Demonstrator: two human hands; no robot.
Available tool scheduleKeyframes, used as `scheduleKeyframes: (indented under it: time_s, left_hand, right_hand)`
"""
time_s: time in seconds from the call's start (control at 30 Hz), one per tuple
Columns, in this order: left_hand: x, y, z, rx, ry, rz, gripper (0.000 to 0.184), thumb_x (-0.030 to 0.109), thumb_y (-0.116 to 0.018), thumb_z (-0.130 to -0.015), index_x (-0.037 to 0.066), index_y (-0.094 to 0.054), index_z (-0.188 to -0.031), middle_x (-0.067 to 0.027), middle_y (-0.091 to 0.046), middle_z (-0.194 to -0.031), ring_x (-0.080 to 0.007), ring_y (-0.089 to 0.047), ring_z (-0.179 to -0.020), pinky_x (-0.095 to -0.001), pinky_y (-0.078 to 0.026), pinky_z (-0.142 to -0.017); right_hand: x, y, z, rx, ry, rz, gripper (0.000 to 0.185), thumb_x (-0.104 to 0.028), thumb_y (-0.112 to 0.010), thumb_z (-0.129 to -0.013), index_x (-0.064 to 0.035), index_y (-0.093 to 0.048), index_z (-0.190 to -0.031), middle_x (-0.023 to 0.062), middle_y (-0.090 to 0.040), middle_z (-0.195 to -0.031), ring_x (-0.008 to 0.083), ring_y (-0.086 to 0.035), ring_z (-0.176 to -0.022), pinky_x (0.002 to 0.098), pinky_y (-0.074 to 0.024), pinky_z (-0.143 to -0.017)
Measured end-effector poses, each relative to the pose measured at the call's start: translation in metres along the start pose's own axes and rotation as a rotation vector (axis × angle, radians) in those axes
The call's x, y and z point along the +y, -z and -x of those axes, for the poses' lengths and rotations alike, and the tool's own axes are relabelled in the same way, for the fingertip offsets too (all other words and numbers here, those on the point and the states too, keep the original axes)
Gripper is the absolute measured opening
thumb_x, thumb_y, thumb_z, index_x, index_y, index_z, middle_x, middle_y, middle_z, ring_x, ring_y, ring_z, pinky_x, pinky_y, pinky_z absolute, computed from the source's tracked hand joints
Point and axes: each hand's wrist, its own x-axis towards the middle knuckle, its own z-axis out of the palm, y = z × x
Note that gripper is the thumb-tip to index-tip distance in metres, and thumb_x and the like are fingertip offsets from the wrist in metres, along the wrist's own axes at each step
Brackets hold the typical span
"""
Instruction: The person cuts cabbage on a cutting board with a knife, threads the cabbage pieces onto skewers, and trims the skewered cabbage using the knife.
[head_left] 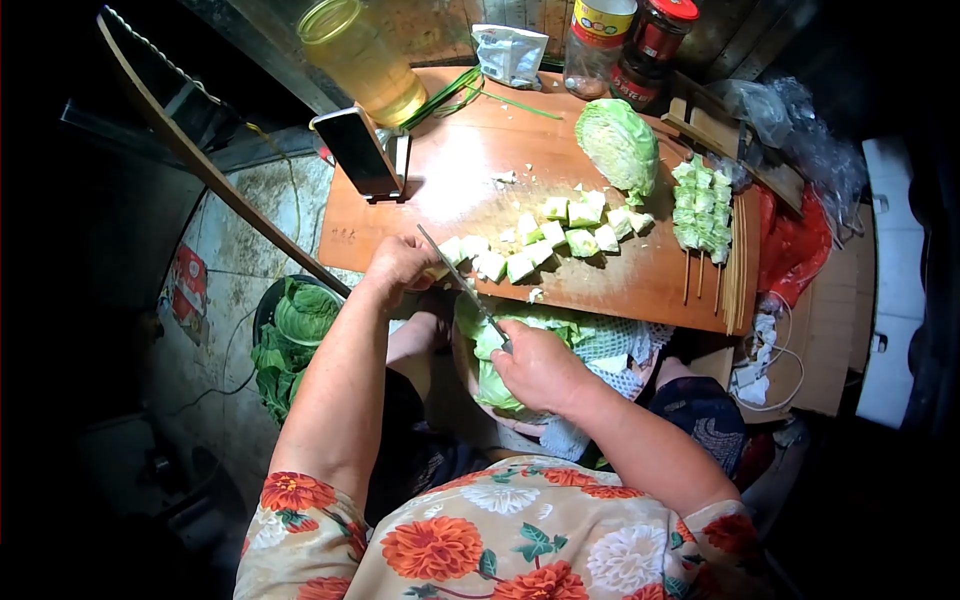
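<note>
My right hand (535, 365) is wrapped round the dark handle of a knife (462, 283), its thin blade slanting up and left over the board's front edge. Beside the blade tip, my left hand (404, 263) has its fingers curled together; what they hold, if anything, is hidden. Cut cabbage chunks (520, 267) lie in rows on the wooden board (450, 150) just right of my left hand. A cabbage piece (617, 148) rests farther back. Several skewers of cabbage (702, 208) lie at the right, next to bare sticks (737, 265).
A phone (357, 152) leans on a stand at the board's left. Behind are a jar of yellow liquid (362, 65), a white packet (509, 56) and lidded jars (665, 28). Below the board sits a basin with leaves (490, 385); leafy greens (300, 315) fill another container.
</note>
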Motion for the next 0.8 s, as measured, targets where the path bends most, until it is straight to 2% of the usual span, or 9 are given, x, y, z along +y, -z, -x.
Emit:
scheduleKeyframes:
  time_s: [0.1,0.17,0.2,0.3,0.37,0.5,0.77,0.8]
  left_hand:
    - [0.000,0.000,-0.002,-0.002,0.002,0.003,0.011,0.013,-0.071,-0.078,0.007,-0.063,-0.083,-0.0042,-0.065,-0.077,-0.0165,-0.060,-0.065,-0.0304,-0.050,-0.060]
    - [0.001,0.001,-0.001,-0.002,0.015,0.002,0.011,0.013,-0.071,-0.078,0.007,-0.064,-0.083,-0.0045,-0.065,-0.077,-0.0166,-0.060,-0.064,-0.0309,-0.051,-0.061]
    - [0.000,0.001,-0.002,-0.001,0.017,0.003,0.011,0.013,-0.071,-0.078,0.007,-0.064,-0.083,-0.0045,-0.065,-0.077,-0.0166,-0.060,-0.064,-0.0309,-0.051,-0.061]
    - [-0.001,0.002,-0.005,-0.009,0.020,0.012,0.011,0.013,-0.071,-0.079,0.006,-0.064,-0.084,-0.0050,-0.065,-0.078,-0.0167,-0.060,-0.063,-0.0311,-0.052,-0.062]
    - [-0.001,0.003,-0.003,-0.022,0.034,0.015,0.012,0.013,-0.070,-0.079,0.006,-0.064,-0.086,-0.0054,-0.066,-0.080,-0.0167,-0.061,-0.065,-0.0310,-0.052,-0.063]
    - [0.002,0.002,0.002,-0.032,0.025,0.032,0.011,0.010,-0.068,-0.078,0.004,-0.061,-0.084,-0.0034,-0.062,-0.078,-0.0161,-0.058,-0.059,-0.0300,-0.053,-0.058]
    - [-0.002,0.014,0.002,-0.017,0.046,0.012,0.022,0.013,-0.069,-0.076,0.005,-0.060,-0.094,-0.0073,-0.063,-0.088,-0.0178,-0.060,-0.071,-0.0321,-0.052,-0.060]
    - [0.007,0.022,0.013,-0.012,0.044,0.083,0.023,0.013,-0.069,-0.075,0.004,-0.059,-0.094,-0.0079,-0.063,-0.084,-0.0165,-0.059,-0.067,-0.0286,-0.050,-0.056]
  right_hand:
    - [-0.002,0.005,-0.005,-0.016,-0.007,0.008,0.030,-0.018,-0.053,-0.085,0.0072,-0.053,-0.101,0.0296,-0.062,-0.087,0.0454,-0.060,-0.087,0.0485,-0.0474,-0.081]
    - [-0.004,0.009,-0.010,-0.091,-0.040,0.056,0.042,-0.020,-0.053,-0.085,0.0086,-0.052,-0.117,0.0310,-0.061,-0.100,0.0430,-0.059,-0.096,0.0433,-0.0467,-0.086]
    - [-0.005,0.010,-0.013,-0.093,-0.040,0.055,0.042,-0.020,-0.053,-0.085,0.0086,-0.052,-0.117,0.0310,-0.061,-0.100,0.0430,-0.059,-0.096,0.0433,-0.0467,-0.086]
    - [-0.004,0.006,-0.026,-0.100,-0.050,0.071,0.041,-0.020,-0.052,-0.085,0.0086,-0.053,-0.115,0.0315,-0.061,-0.097,0.0432,-0.059,-0.095,0.0440,-0.0466,-0.086]
    - [-0.001,0.000,-0.037,-0.091,-0.068,0.123,0.028,-0.019,-0.053,-0.085,0.0064,-0.056,-0.098,0.0293,-0.062,-0.094,0.0423,-0.060,-0.093,0.0457,-0.0472,-0.084]
    - [0.007,-0.010,-0.047,-0.067,-0.067,0.102,0.028,-0.019,-0.054,-0.085,0.0059,-0.056,-0.098,0.0290,-0.062,-0.095,0.0420,-0.060,-0.093,0.0457,-0.0470,-0.084]
    - [0.008,-0.005,-0.027,-0.008,-0.035,0.030,0.028,-0.022,-0.052,-0.085,0.0016,-0.057,-0.099,0.0274,-0.061,-0.097,0.0427,-0.058,-0.095,0.0468,-0.0455,-0.084]
    - [0.005,-0.001,-0.019,-0.005,-0.035,0.032,0.028,-0.022,-0.052,-0.085,0.0016,-0.057,-0.099,0.0274,-0.061,-0.097,0.0427,-0.058,-0.095,0.0468,-0.0455,-0.084]
